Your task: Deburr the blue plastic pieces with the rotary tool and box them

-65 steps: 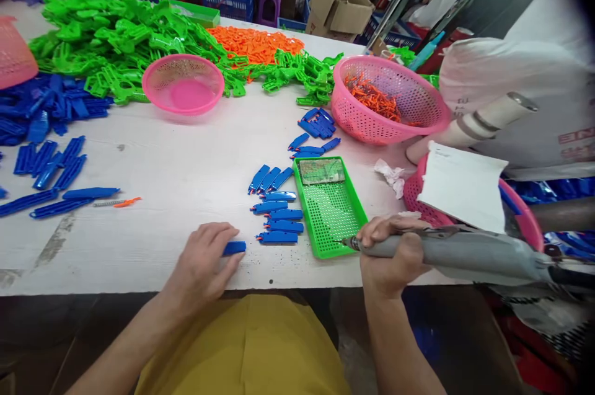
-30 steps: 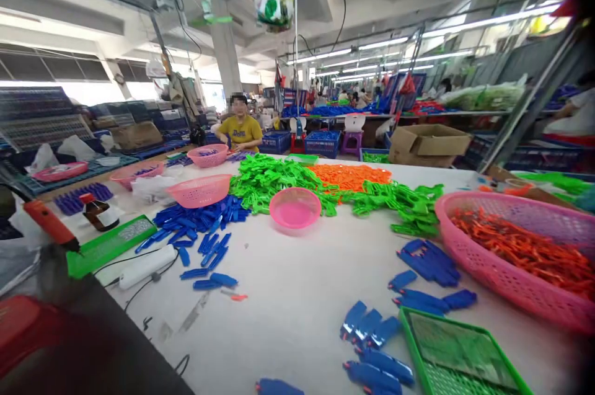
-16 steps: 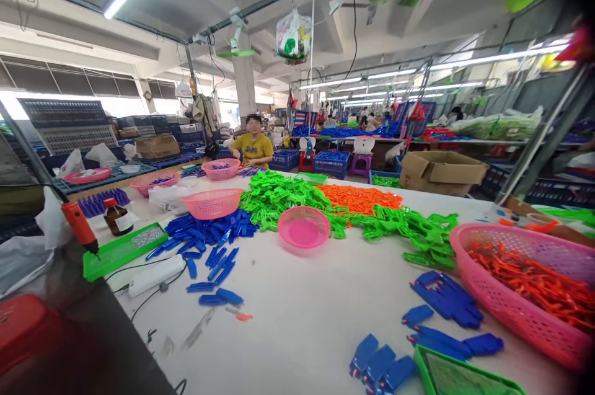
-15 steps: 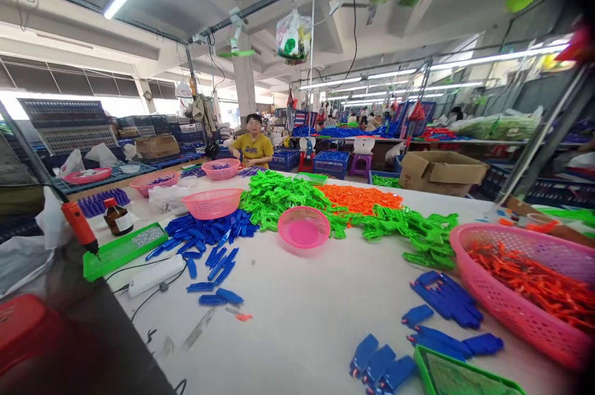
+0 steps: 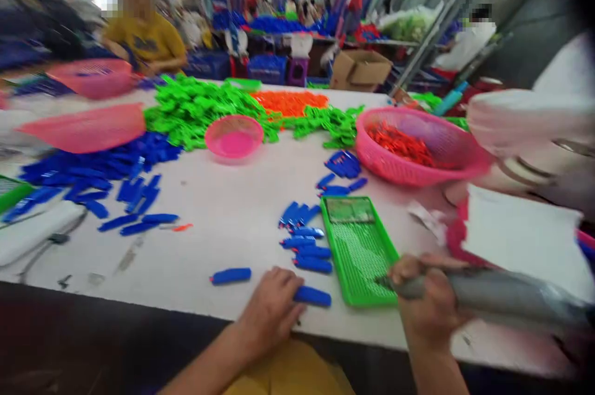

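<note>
Left grip [image 5: 272,308] lies palm down at the near edge of the white surface [image 5: 232,221], fingers together and pressing on one end of a blue plastic part [image 5: 312,296], which pokes out toward the green tray [image 5: 360,249]. I cannot tell whether the fingers curl around the part or only pin it flat, since the frame is blurred. Further left of the tray, another loose blue part [image 5: 231,275] lies on the surface, and just left of the tray sits a small row of blue parts [image 5: 304,240]. Beyond them, far from the tray, are a pink bowl [image 5: 233,136], a heap of green pieces [image 5: 204,106] and a pink basket of orange pieces [image 5: 418,146].

Right grip [image 5: 425,305] is closed around a grey powered screwdriver [image 5: 493,299], whose tip [image 5: 382,282] hovers over the tray's near right corner.

To do this well, I judge the part should be held flat and steady (no rocking) and the driver brought upright over its hole before pressing. The held part is beside the tray's near left corner, touching the left fingers, and a short way left of the driver tip.
</note>
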### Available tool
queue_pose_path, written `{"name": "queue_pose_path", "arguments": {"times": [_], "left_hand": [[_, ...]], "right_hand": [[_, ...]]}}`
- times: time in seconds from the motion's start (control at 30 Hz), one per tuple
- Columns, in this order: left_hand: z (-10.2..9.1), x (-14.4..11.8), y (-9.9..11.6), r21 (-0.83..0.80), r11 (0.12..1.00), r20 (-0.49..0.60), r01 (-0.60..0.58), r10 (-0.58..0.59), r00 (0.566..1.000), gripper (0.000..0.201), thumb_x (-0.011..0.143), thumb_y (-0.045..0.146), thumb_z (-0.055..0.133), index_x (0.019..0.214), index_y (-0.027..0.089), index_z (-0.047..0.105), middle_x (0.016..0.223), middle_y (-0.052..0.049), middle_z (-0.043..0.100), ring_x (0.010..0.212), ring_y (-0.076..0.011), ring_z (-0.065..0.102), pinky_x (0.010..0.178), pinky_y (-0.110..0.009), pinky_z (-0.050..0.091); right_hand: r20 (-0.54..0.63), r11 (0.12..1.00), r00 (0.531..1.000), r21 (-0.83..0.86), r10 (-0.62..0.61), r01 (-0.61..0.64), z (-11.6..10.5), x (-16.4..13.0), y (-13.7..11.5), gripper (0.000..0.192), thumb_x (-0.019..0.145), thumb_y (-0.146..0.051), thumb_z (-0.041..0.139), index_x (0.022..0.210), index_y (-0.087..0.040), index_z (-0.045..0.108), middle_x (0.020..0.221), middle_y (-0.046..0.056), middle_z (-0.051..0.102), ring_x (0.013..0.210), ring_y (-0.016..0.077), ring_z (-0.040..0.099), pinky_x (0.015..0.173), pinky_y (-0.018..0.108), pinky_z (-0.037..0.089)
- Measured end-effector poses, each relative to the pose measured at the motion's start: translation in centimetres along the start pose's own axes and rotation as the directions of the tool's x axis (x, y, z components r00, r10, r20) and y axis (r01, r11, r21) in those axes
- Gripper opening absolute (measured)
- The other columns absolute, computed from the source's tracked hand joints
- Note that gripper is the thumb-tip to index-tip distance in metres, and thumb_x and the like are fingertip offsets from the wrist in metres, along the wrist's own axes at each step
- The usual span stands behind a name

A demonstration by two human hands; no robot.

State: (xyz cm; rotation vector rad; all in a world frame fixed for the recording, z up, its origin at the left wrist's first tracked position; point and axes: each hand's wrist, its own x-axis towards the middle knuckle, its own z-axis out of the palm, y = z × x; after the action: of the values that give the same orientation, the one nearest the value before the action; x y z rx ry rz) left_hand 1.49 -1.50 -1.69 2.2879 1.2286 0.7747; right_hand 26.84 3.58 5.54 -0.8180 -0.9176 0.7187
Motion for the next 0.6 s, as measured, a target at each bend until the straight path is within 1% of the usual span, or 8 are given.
{"name": "queue_pose_path", "arguments": {"times": [0.03, 0.07, 0.1, 0.2, 0.3, 0.43, 0.6], "left_hand": [[-0.6, 0.4, 0.1, -0.006, 1.0, -0.002, -0.025, 0.025, 1.0, 0.033, 0.095, 0.018, 0.061, 0.127, 0.021, 0.055, 0.116, -0.012, 0.065, 0.104, -0.0284, 0.059, 0.09, -0.047, 0.053], [-1.1, 0.7, 0.0, -0.008, 0.999, -0.001, -0.037, 0.037, 0.999, 0.03, 0.097, 0.017, 0.059, 0.126, 0.02, 0.055, 0.115, -0.011, 0.065, 0.104, -0.028, 0.059, 0.089, -0.046, 0.052], [-1.4, 1.0, 0.0, -0.005, 0.998, -0.003, -0.055, 0.055, 0.998, 0.027, 0.098, 0.017, 0.057, 0.125, 0.02, 0.055, 0.113, -0.011, 0.065, 0.103, -0.0274, 0.059, 0.088, -0.045, 0.052], [-1.9, 1.4, -0.2, 0.013, 0.996, 0.006, -0.083, 0.083, 0.997, 0.021, 0.102, 0.018, 0.052, 0.122, 0.02, 0.056, 0.109, -0.009, 0.065, 0.099, -0.0252, 0.059, 0.085, -0.041, 0.052], [-1.8, 1.2, 0.0, 0.024, 0.997, 0.016, -0.078, 0.077, 0.997, 0.02, 0.101, 0.018, 0.053, 0.121, 0.021, 0.058, 0.108, -0.009, 0.066, 0.099, -0.0248, 0.06, 0.085, -0.041, 0.052], [-1.6, 1.2, 0.1, 0.015, 0.998, 0.005, -0.058, 0.058, 0.998, 0.028, 0.097, 0.019, 0.06, 0.125, 0.019, 0.056, 0.113, -0.011, 0.065, 0.102, -0.0263, 0.06, 0.089, -0.043, 0.052], [-1.5, 1.4, 0.1, 0.023, 0.999, 0.052, -0.044, 0.043, 0.998, 0.016, 0.1, 0.019, 0.055, 0.115, 0.019, 0.06, 0.106, -0.008, 0.065, 0.098, -0.0244, 0.058, 0.086, -0.041, 0.051]], "right_hand": [[-0.061, 1.0, 0.998, -0.029, 0.006, -0.008, 0.0, -0.2, -0.6, 0.013, 0.082, -0.031, 0.068, 0.084, -0.023, 0.058, 0.057, -0.007, 0.054, 0.048, 0.0119, 0.053, 0.047, 0.026, 0.046], [-0.077, 0.999, 0.997, -0.046, -0.018, 0.014, 0.2, -0.2, -1.0, 0.011, 0.081, -0.029, 0.067, 0.084, -0.023, 0.058, 0.058, -0.007, 0.054, 0.047, 0.0118, 0.053, 0.048, 0.027, 0.047], [-0.074, 0.996, 0.995, -0.059, -0.071, 0.067, 0.6, -0.2, -1.2, 0.01, 0.082, -0.03, 0.065, 0.085, -0.022, 0.059, 0.057, -0.007, 0.054, 0.046, 0.0116, 0.052, 0.047, 0.027, 0.046], [-0.023, 0.994, 0.995, -0.051, -0.101, 0.1, 2.0, 0.0, -1.7, 0.013, 0.085, -0.034, 0.062, 0.085, -0.021, 0.061, 0.057, -0.007, 0.053, 0.043, 0.0107, 0.05, 0.045, 0.027, 0.045], [0.02, 0.996, 0.996, -0.015, -0.087, 0.088, 2.8, -0.5, -2.2, 0.014, 0.085, -0.035, 0.063, 0.085, -0.021, 0.062, 0.059, -0.007, 0.054, 0.042, 0.0106, 0.05, 0.043, 0.027, 0.045], [0.076, 0.998, 0.996, 0.041, -0.041, 0.038, 3.9, -2.0, -2.5, 0.017, 0.086, -0.039, 0.065, 0.087, -0.022, 0.063, 0.06, -0.006, 0.055, 0.043, 0.0105, 0.05, 0.042, 0.026, 0.044], [0.172, 0.996, 0.985, 0.076, 0.029, -0.042, 5.8, -3.8, -2.1, 0.016, 0.088, -0.041, 0.068, 0.09, -0.025, 0.065, 0.062, -0.005, 0.054, 0.043, 0.0116, 0.051, 0.042, 0.029, 0.046]]}}
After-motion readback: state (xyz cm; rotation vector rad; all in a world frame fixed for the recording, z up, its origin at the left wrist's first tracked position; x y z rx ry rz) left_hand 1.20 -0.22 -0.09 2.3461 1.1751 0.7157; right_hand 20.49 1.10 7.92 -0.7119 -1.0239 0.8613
